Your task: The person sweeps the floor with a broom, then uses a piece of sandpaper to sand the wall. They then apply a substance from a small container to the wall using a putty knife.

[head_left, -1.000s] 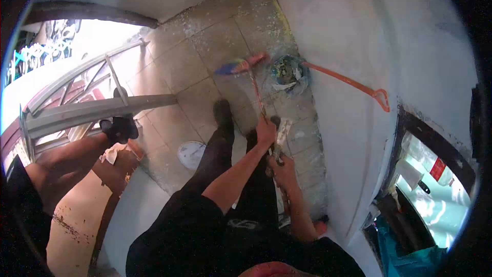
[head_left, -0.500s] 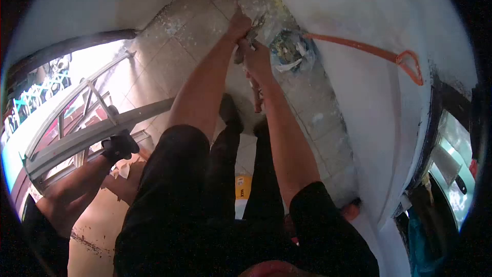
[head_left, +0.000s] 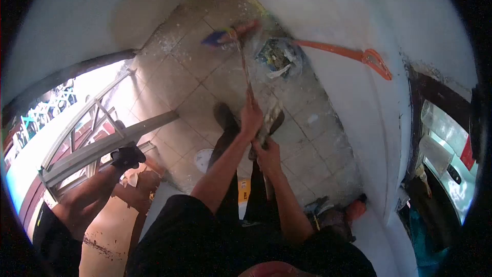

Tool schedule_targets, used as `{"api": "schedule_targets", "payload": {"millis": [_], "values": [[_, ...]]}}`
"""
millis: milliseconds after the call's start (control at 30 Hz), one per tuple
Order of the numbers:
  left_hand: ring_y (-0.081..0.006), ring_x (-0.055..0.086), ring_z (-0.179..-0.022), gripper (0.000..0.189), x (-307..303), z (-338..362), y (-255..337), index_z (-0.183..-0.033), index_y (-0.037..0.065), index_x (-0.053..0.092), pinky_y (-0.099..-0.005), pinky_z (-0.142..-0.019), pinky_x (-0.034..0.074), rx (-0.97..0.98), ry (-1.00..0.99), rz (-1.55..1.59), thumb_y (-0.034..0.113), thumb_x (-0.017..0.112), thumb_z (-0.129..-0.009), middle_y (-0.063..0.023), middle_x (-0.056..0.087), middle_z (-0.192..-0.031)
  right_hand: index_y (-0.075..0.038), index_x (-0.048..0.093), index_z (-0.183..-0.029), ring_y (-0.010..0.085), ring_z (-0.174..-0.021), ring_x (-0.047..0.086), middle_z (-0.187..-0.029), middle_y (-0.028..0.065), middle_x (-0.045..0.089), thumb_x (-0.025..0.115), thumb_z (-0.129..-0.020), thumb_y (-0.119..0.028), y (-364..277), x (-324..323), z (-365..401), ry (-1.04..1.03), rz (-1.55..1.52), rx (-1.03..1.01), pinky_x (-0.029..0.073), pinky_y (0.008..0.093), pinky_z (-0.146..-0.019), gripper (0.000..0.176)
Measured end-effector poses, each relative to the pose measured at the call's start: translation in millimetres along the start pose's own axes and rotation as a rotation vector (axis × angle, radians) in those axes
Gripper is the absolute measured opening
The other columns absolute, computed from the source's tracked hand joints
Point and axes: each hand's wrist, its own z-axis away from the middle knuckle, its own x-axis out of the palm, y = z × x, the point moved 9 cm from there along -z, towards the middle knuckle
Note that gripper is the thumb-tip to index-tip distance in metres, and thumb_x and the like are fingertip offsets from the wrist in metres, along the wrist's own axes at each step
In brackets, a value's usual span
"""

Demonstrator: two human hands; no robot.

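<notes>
Both my hands grip the long handle of a broom [head_left: 245, 66] with a blue and orange head, blurred on the tiled floor ahead. My left hand [head_left: 251, 118] is wrapped round the handle farther from me. Nearer my body, my right hand [head_left: 268, 157] closes round its lower part. A pale, dirty, cloth-like strip [head_left: 273, 115] shows alongside the handle between my hands. Beyond them, a clear plastic bag [head_left: 278, 59] with debris in it lies by the right wall.
An orange handle with a looped end [head_left: 376, 61] leans along the right wall. At left, a person's gloved hand [head_left: 128, 156] holds a metal ladder [head_left: 107, 143]. A yellow container [head_left: 244, 191] stands between my legs; dark items [head_left: 330, 215] lie at lower right.
My hands have come back from the far corner toward my body, farther apart on the handle. The broom head has swept nearer across the tiles, and the view has shifted.
</notes>
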Motion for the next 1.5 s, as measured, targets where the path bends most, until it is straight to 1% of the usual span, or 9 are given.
{"api": "schedule_targets", "payload": {"millis": [67, 300, 367, 433, 667, 767, 867, 1300, 1500], "values": [[-0.0461, 0.066, -0.098, 0.067, -23.5, -39.0, 30.2, -0.159, -0.002, 0.024, -0.0509, -0.084, 0.051, 0.366, 0.259, -0.171, 0.015, 0.052, -0.101, -0.0332, 0.064, -0.122, 0.002, 0.067, -0.107, 0.0067, -0.057, 0.049, -0.075, 0.003, 0.061, 0.067, -0.101, -0.034, -23.2, 6.4, -35.8, 0.073, 0.142, -0.192, 0.039, 0.0309, -0.049, 0.036], [-0.0365, 0.071, -0.094, 0.024, -0.2, -193.0, 50.8, -0.106, -0.001, 0.076, -0.0471, -0.088, 0.055, 0.632, -0.164, -1.183, 0.011, 0.064, -0.089, -0.0201, 0.071, -0.107, 0.001, 0.063, -0.097, 0.0118, -0.043, 0.046, -0.061, 0.004, 0.055, 0.064, -0.103, -0.036, -90.0, 52.9, -123.7, -0.047, -0.332, -0.051, 0.034, 0.0349, -0.04, 0.038], [-0.0359, 0.071, -0.093, 0.023, 23.4, -156.1, 38.4, -0.106, -0.001, 0.075, -0.0465, -0.086, 0.056, 0.823, -0.385, -1.497, 0.01, 0.063, -0.09, -0.0215, 0.071, -0.105, 0.001, 0.062, -0.098, 0.0123, -0.041, 0.046, -0.059, 0.004, 0.053, 0.063, -0.104, -0.036, -71.5, 62.5, -117.3, -0.031, -0.406, -0.015, 0.034, 0.0347, -0.039, 0.037], [-0.0355, 0.071, -0.094, 0.024, 27.6, -171.3, -47.1, -0.106, -0.004, 0.075, -0.0485, -0.087, 0.056, 0.126, -0.297, -0.745, 0.01, 0.06, -0.092, -0.0241, 0.069, -0.11, 0.0, 0.06, -0.098, 0.0129, -0.037, 0.046, -0.056, 0.004, 0.051, 0.062, -0.104, -0.035, -36.4, 62.9, -88.4, 0.089, -0.412, 0.018, 0.034, 0.0349, -0.036, 0.036], [-0.0322, 0.067, -0.095, 0.019, 24.6, 39.7, -73.5, -0.093, 0.0, 0.077, -0.0487, -0.107, 0.048, 0.89, 0.059, -1.086, 0.01, 0.062, -0.091, -0.015, 0.069, -0.086, 0.001, 0.061, -0.1, 0.0129, -0.042, 0.051, -0.063, 0.0034, 0.055, 0.063, -0.102, -0.034, 46.3, 59.4, 30.1, 0.046, -0.273, 0.131, 0.038, 0.0353, -0.039, 0.034], [-0.048, 0.065, -0.109, 0.069, 8.9, 55.8, -138.0, -0.161, 0.004, 0.025, -0.056, -0.085, 0.052, 0.028, -0.254, -0.31, 0.015, 0.052, -0.098, -0.0312, 0.064, -0.126, 0.001, 0.064, -0.098, 0.0109, -0.048, 0.052, -0.067, 0.0026, 0.057, 0.065, -0.101, -0.032, 71.0, 63.9, 65.2, 0.017, -0.263, 0.292, 0.04, 0.0336, -0.044, 0.033], [-0.0488, 0.066, -0.107, 0.065, -23.3, 81.5, -94.1, -0.159, 0.002, 0.028, -0.0545, -0.086, 0.052, -0.24, -0.192, -0.075, 0.02, 0.049, -0.101, -0.0311, 0.067, -0.118, 0.003, 0.067, -0.099, 0.0117, -0.057, 0.058, -0.072, 0.0036, 0.062, 0.068, -0.099, -0.032, 73.6, 57.8, 66.2, 0.037, -0.167, 0.072, 0.045, 0.0327, -0.051, 0.035], [-0.0511, 0.066, -0.102, 0.064, -7.9, 2.3, -149.3, -0.161, 0.007, 0.024, -0.0544, -0.085, 0.05, -0.119, -0.115, 0.233, 0.017, 0.045, -0.101, -0.0334, 0.066, -0.116, 0.008, 0.066, -0.113, 0.0304, -0.077, 0.069, -0.087, 0.0184, 0.072, 0.07, -0.093, -0.047, 14.2, 44.4, 23.1, -0.015, 0.249, -0.028, 0.055, 0.0416, -0.074, 0.058], [-0.0287, 0.065, -0.075, 0.056, 68.2, 121.3, -126.9, -0.159, 0.009, 0.034, -0.0424, -0.067, 0.052, -0.201, 0.01, 0.069, 0.014, 0.047, -0.105, -0.0204, 0.066, -0.095, 0.007, 0.065, -0.116, 0.0313, -0.081, 0.071, -0.089, 0.0189, 0.072, 0.071, -0.091, -0.043, 83.2, -36.2, 74.6, -0.122, 0.343, 0.026, 0.055, 0.0422, -0.075, 0.056]]}}
